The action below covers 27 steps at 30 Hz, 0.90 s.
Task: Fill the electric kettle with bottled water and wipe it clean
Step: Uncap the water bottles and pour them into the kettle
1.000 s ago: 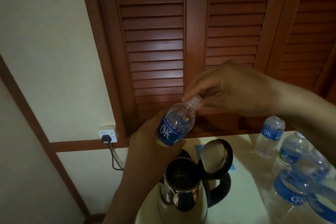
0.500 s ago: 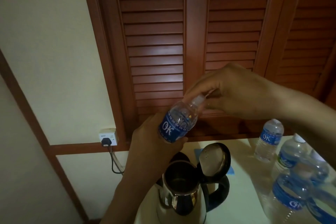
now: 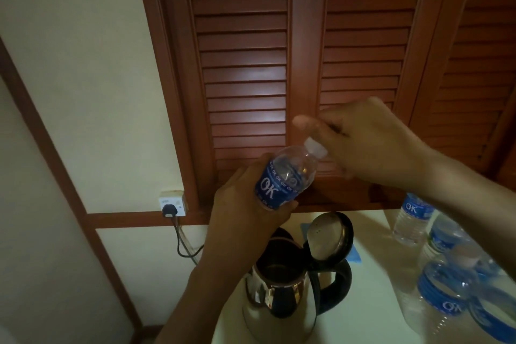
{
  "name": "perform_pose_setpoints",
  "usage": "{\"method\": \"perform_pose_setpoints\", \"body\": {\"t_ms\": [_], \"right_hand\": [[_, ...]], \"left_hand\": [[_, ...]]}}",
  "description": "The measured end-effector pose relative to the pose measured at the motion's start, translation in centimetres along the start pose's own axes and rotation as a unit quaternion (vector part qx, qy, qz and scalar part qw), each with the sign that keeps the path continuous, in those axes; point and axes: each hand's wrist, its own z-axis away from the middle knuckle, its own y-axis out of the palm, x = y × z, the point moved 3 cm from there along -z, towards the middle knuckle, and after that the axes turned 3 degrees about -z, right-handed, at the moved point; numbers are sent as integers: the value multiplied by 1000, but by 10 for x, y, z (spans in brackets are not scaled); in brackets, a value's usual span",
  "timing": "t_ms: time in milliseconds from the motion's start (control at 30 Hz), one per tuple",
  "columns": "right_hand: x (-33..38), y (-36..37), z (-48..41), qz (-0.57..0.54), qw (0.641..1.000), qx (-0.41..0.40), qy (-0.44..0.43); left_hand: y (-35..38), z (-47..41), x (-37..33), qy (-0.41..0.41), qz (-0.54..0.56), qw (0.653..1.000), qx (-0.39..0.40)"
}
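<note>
Kettle [image 3: 279,304] waits open-lidded on the table [image 3: 377,274], and just above it the left hand [image 3: 240,212] still grips the tilted bottle [image 3: 284,179] by its label, while the right hand [image 3: 371,145], pinching the cap [image 3: 315,148] before, now lifts its thumb, its hold unclear, probably resetting for another twist, cap still on.

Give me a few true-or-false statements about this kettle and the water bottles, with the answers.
1. The lid of the kettle stands open. True.
2. The left hand holds a bottle. True.
3. That bottle's cap is off. False: the white cap is on it.
4. The wall socket is empty. False: a black plug sits in the socket.
5. The other bottles stand left of the kettle. False: the spare bottles stand to its right.
</note>
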Motion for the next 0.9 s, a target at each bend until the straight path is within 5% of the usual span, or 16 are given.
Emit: {"method": "perform_pose_setpoints", "body": {"t_ms": [167, 533, 900], "right_hand": [[-8, -16, -2, -35, 985, 136, -102], [-15, -45, 7, 3, 998, 23, -57], [-51, -114, 38, 75, 997, -23, 27]], "left_hand": [[-3, -2, 2, -30, 82, 995, 43], [8, -18, -39, 28, 44, 997, -64], [84, -62, -117, 102, 69, 992, -1]]}}
